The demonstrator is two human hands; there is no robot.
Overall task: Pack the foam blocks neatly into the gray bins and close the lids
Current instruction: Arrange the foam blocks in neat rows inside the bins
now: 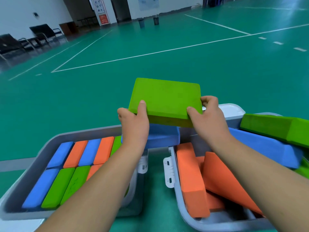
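Gripping a flat green foam block (164, 99), left hand (133, 124) plus right hand (209, 114).
Halfway-ish: left gray bin (50, 141) packed, right gray bin (184, 213) jumbled, lids off.

Left bin (83, 131) beside right bin (217, 226), block (164, 97) above.

At 12 o'clock, green foam block (165, 97). At 8 o'clock, gray bin (33, 166), striped rows (75, 156) of blue, orange, green. At 4 o'clock, second gray bin (225, 222), loose blocks (190, 173) orange, blue, green. Teal floor (100, 97), white lines (167, 50).
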